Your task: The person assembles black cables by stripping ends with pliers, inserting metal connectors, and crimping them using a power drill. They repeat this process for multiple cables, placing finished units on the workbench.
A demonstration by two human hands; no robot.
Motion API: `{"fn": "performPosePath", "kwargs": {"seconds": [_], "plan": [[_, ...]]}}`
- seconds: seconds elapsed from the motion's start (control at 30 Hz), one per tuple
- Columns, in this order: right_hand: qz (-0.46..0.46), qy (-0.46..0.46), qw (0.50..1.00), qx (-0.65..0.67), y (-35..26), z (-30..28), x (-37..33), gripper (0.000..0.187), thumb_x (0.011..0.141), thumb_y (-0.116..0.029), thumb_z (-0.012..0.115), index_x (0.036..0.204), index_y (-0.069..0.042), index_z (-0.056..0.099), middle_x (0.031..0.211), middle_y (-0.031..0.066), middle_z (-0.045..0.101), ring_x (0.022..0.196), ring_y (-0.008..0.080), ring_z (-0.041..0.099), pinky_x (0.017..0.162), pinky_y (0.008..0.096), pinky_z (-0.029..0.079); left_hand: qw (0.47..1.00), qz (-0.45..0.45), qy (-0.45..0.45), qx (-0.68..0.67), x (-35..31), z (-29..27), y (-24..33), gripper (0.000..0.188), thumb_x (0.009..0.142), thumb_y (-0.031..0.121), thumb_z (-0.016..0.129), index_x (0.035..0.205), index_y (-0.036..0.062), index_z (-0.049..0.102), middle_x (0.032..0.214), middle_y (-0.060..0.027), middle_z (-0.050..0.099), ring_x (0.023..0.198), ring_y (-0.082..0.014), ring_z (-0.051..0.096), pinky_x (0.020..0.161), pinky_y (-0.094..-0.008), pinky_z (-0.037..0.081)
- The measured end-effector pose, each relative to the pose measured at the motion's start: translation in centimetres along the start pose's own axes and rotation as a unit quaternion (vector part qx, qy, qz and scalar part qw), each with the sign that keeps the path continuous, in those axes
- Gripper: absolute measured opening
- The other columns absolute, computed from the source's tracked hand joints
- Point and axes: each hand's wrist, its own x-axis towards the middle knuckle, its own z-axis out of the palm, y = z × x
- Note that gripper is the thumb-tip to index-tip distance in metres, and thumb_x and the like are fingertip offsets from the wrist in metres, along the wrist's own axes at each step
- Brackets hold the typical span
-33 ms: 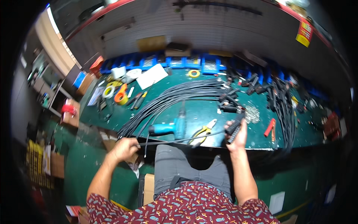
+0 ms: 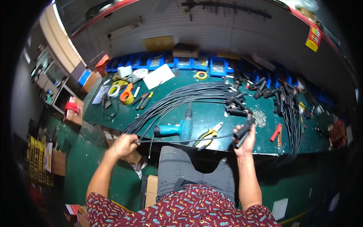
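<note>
My left hand (image 2: 126, 146) is closed around a black cable (image 2: 181, 141) at the bench's front edge. From there the cable runs nearly straight across to my right hand (image 2: 247, 143). Lying in that hand is a black ribbed clamp handle (image 2: 244, 133), with the fingers curled round it; the cable meets its left end. Behind my left hand fans a thick bundle of black cables (image 2: 170, 94), ending on the right among more black handles (image 2: 236, 102). Just beyond the held cable lie a teal power drill (image 2: 172, 130) and yellow-black pliers (image 2: 210, 136).
Blue parts bins (image 2: 185, 62) line the bench's back. Tape rolls (image 2: 127, 97) and screwdrivers (image 2: 145, 101) lie at left. Right of my right hand are small metal pieces (image 2: 259, 118), a red-and-copper clamp (image 2: 276, 134) and another cable bundle (image 2: 290, 117). Cartons (image 2: 74, 110) stand at far left.
My left hand has shifted slightly up and to the left against the bench, and the cable runs a little straighter. The whole view has swung slightly; both grips stay the same.
</note>
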Motion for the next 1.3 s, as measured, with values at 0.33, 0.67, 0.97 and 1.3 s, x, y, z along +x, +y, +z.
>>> {"fn": "performPosePath", "kwargs": {"seconds": [0.33,0.67,0.97,1.3], "plan": [[-0.065,-0.018,0.995,-0.071,-0.8,0.7,-2.5,0.06,0.105,-0.062,0.041,0.099,-0.007,0.064,0.09,0.0104,0.071,0.072,0.0185,0.07,0.049,0.0247,0.051,0.914,0.073,0.268,0.296,12.7,-4.7,-4.9,0.007,0.093,0.016,0.062,0.096,0.01,0.062,0.088,-0.0166,0.065,0.087,-0.0367,0.065,0.077,-0.0465,0.047],[0.005,-0.217,0.944,-0.249,0.7,2.2,-4.4,0.065,0.11,-0.054,0.033,0.118,0.001,0.066,0.101,0.0165,0.076,0.074,0.011,0.07,0.046,0.017,0.047,0.838,0.133,-0.167,-0.503,17.5,13.2,17.2,0.05,0.103,0.039,0.059,0.134,-0.0002,0.063,0.118,-0.0097,0.07,0.114,-0.017,0.061,0.101,-0.0327,0.047],[0.057,-0.19,0.934,-0.296,1.3,-0.7,-6.0,0.05,0.109,-0.046,0.045,0.109,0.0,0.064,0.088,0.0071,0.068,0.05,0.0099,0.056,0.044,0.0204,0.045,0.628,0.059,-0.244,-0.737,16.4,19.0,23.0,0.029,0.107,0.032,0.057,0.118,0.0052,0.064,0.094,-0.0045,0.068,0.072,-0.0122,0.062,0.069,-0.0249,0.054],[-0.049,-0.105,0.877,-0.466,1.1,3.5,-6.4,0.057,0.107,-0.058,0.04,0.108,-0.005,0.06,0.071,0.0023,0.058,0.052,0.0067,0.051,0.041,0.0213,0.043,0.879,0.13,0.082,-0.452,11.4,15.7,24.1,0.04,0.101,0.034,0.066,0.12,-0.001,0.06,0.088,-0.0051,0.065,0.076,-0.0131,0.06,0.069,-0.0305,0.051]]}}
